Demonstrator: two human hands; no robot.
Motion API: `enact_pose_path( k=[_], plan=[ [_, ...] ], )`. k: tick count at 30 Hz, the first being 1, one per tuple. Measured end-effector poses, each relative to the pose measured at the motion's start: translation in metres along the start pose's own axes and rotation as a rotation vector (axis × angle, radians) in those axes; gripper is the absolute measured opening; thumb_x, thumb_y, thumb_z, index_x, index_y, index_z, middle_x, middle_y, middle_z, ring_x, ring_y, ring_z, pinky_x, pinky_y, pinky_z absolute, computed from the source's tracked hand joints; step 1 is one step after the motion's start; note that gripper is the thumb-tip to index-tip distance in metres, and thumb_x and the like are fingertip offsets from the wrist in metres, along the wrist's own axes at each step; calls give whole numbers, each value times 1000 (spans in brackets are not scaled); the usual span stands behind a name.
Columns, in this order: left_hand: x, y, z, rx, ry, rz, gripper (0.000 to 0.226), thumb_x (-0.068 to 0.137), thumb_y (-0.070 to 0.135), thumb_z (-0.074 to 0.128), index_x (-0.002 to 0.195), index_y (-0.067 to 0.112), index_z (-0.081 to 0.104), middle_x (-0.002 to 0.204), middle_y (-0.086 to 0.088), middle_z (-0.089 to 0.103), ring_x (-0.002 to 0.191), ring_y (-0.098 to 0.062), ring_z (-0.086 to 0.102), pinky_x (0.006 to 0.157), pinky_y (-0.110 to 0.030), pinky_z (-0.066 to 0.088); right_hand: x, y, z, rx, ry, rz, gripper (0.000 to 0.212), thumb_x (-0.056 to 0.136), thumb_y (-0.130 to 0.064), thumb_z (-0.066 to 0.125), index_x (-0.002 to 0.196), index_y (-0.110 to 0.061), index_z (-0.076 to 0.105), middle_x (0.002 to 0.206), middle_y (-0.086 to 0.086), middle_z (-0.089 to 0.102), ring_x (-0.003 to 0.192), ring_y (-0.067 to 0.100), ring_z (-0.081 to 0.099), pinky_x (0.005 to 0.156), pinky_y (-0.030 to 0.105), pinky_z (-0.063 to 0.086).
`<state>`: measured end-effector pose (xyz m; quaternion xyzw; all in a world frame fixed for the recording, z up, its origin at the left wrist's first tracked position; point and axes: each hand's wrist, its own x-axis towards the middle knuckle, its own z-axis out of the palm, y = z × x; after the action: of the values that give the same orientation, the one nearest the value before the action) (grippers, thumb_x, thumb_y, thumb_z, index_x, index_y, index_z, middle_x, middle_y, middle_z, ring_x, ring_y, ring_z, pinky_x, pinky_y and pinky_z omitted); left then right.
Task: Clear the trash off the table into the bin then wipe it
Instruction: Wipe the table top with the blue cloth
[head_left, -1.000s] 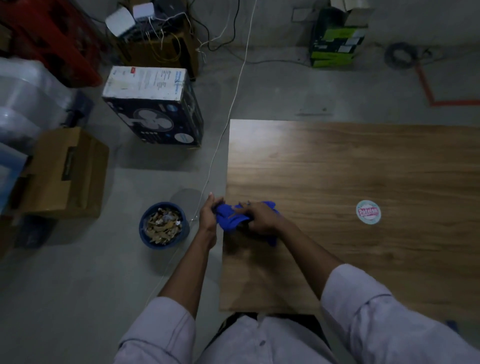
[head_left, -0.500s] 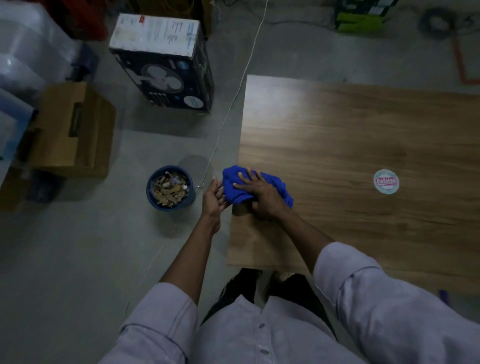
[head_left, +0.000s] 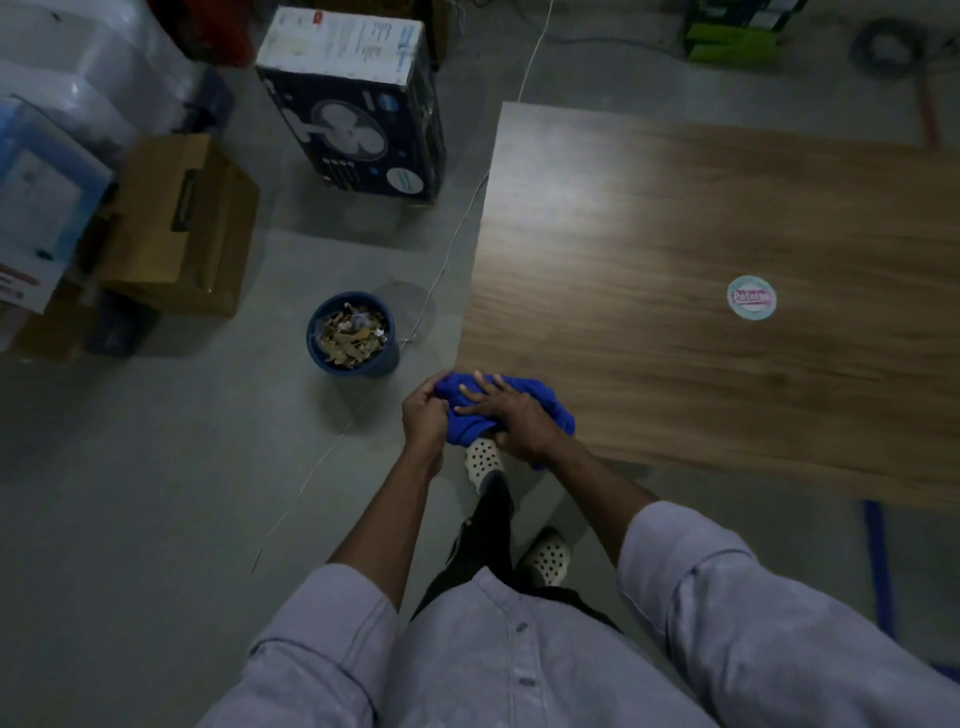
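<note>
Compared with half a second ago, the blue cloth (head_left: 511, 410) has slid from the wood surface down to the near left corner of the tabletop (head_left: 727, 218), and both hands have moved with it toward the person's body. Now the left hand (head_left: 426, 415) closes its fingers on the left end of the cloth, just off the table edge, while the right hand (head_left: 511, 423) lies flat on top of the cloth with the fingers spread and presses it. The two hands are close together, with the cloth between them, and part of the cloth hangs past the corner above a white shoe with dark holes (head_left: 483, 460). A round sticker (head_left: 751, 297) with pink letters sits on the tabletop, well apart from the hands, to the right. On the grey floor (head_left: 156, 493) to the left of the table stands a blue bin (head_left: 353, 332), full of dry leaves and small scraps. Behind the bin there is a dark box with a fan picture (head_left: 358, 104), and a brown cardboard box (head_left: 176, 223) is further left. A thin white cable (head_left: 441, 270) runs over the floor between the bin and the table.
</note>
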<state>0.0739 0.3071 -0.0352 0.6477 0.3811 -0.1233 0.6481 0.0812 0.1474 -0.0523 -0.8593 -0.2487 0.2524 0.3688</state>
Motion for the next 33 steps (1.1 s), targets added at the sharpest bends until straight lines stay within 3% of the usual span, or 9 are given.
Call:
enact_pose_path(
  k=[3, 5, 8, 13, 18, 22, 27, 30, 33],
  plan=[
    [-11, -3, -9, -89, 61, -23, 52, 87, -20, 41, 129, 1, 65, 119, -15, 70, 100, -24, 68, 79, -31, 59, -10, -24, -37, 21, -110, 165, 35, 86, 1, 65, 117, -12, 76, 125, 11, 72, 121, 17, 60, 93, 27, 44],
    [-15, -3, -12, -138, 73, -38, 42, 93, -10, 50, 131, 2, 63, 114, -14, 72, 90, -20, 71, 67, -25, 57, -3, -26, -70, 7, -9, 231, 22, 84, 1, 64, 97, -11, 76, 97, 14, 74, 94, 27, 67, 74, 30, 42],
    [-16, -1, -13, -203, 102, -79, 36, 97, 1, 53, 133, 4, 62, 114, -16, 73, 82, -15, 72, 60, -20, 54, 13, -9, -87, -15, 256, 306, 47, 89, -3, 63, 135, -13, 67, 144, 13, 60, 135, 31, 53, 105, 30, 40],
    [-16, -9, -19, -445, 15, -205, 39, 103, 13, 45, 141, 5, 50, 125, -16, 67, 105, -23, 64, 92, -31, 49, 33, -6, -29, -99, 65, 293, 63, 99, -6, 57, 157, -21, 37, 171, 11, 10, 157, 36, -8, 123, 49, -10],
    [-40, -5, -25, -566, -26, -301, 36, 103, 16, 44, 104, 1, 76, 97, -13, 72, 79, -22, 73, 71, -34, 58, -13, -40, 25, -148, -185, 98, 70, 90, 11, 55, 153, -19, 46, 170, 8, 16, 158, 30, -3, 126, 50, -4],
    [-49, -6, -28, -255, 234, -110, 20, 94, 14, 62, 109, 14, 75, 114, -6, 71, 109, -22, 62, 86, -31, 51, -36, -64, -7, -206, -494, 79, 59, 89, 8, 53, 141, -17, 62, 152, 6, 54, 139, 25, 48, 105, 27, 35],
    [-74, 30, -9, -95, 22, 213, 21, 96, 20, 64, 112, 12, 75, 108, -6, 76, 98, -21, 71, 67, -30, 56, -35, -83, -68, -575, -12, -117, 39, 72, 0, 64, 99, -23, 82, 120, 4, 73, 121, 27, 61, 123, 45, 19],
    [-79, 66, 7, -399, -336, 19, 32, 102, 39, 54, 102, 16, 76, 90, -4, 76, 81, -17, 72, 58, -29, 58, -17, -92, -84, -721, 224, -425, 29, 70, -22, 51, 74, -24, 80, 111, 5, 69, 114, 33, 62, 120, 51, 24],
    [-59, 92, 15, -568, -498, -132, 23, 101, 34, 55, 103, 16, 69, 82, -2, 69, 75, -16, 68, 57, -28, 56, 9, -76, -89, -849, 227, -532, 12, 67, -24, 75, 78, -28, 79, 108, 3, 67, 108, 30, 57, 105, 45, 39]
  ],
)
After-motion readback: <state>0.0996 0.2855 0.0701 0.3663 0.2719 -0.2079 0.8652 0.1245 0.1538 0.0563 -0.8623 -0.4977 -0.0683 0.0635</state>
